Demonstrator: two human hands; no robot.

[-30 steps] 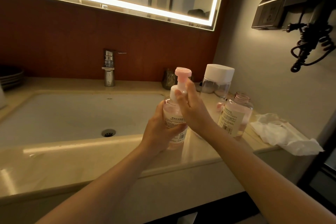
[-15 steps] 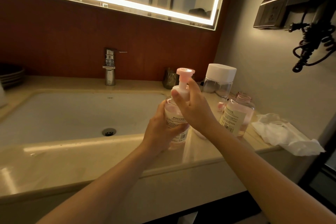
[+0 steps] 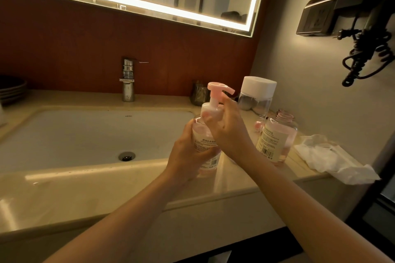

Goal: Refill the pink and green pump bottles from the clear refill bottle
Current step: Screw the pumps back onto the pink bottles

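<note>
Left hand (image 3: 190,149) grips the pink bottle (image 3: 208,165) to steady it. Right hand (image 3: 226,128) curls round the pump collar, probably to twist it. The uncapped refill (image 3: 277,136) waits at 3 o'clock.

Pump bottle (image 3: 206,134) left of refill bottle (image 3: 277,139)

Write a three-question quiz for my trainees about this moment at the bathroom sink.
1. True or false: the left hand holds the body of the pump bottle.
2. What is the right hand holding? A the tap; B the pump collar; C the drain.
3. Fill in: the labelled bottle beside the tissue has no ____.
Key: 1 true; 2 B; 3 cap.
</note>
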